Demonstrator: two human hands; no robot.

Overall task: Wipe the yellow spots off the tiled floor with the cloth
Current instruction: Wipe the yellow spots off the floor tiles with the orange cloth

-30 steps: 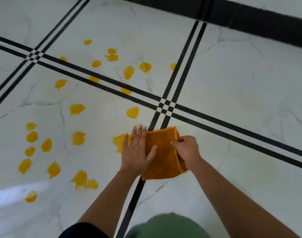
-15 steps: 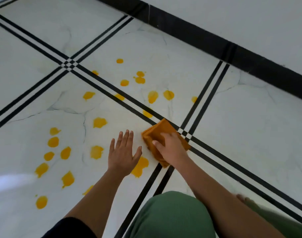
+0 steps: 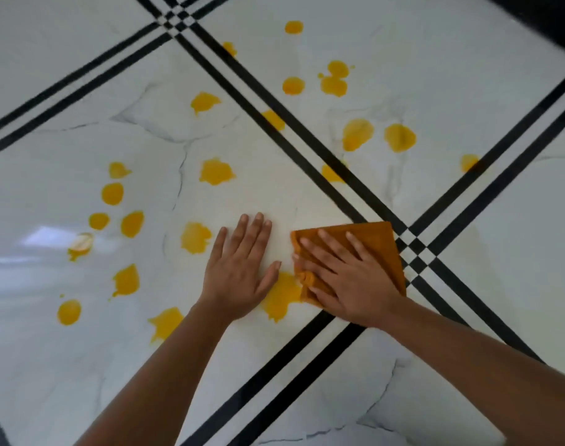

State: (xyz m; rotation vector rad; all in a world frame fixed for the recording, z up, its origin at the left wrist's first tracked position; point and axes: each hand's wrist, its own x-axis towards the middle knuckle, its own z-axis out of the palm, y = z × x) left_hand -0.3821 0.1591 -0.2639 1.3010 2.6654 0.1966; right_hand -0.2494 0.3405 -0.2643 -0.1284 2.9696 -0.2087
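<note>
A folded orange cloth [image 3: 376,243] lies flat on the white marble-look tiled floor [image 3: 306,204], beside a crossing of black grout stripes. My right hand [image 3: 345,278] presses flat on the cloth, fingers spread. My left hand [image 3: 239,268] rests flat on the bare tile just left of it, holding nothing. A large yellow spot [image 3: 279,297] sits between the two hands, touching the cloth's near-left corner. Several more yellow spots are scattered to the left and beyond, such as the yellow spot [image 3: 194,237] by my left fingers and a yellow spot [image 3: 216,171] farther up.
Double black stripes [image 3: 306,146] cross the floor diagonally and meet at a checkered crossing [image 3: 416,249] right of the cloth. A dark skirting band [image 3: 551,24] runs along the top right. A bright window glare [image 3: 49,239] lies on the tile at left.
My view has tilted down and closer over the floor. My right hand has flattened on the cloth, which now sits next to the large yellow spot. My left hand stays planted on the tile.
</note>
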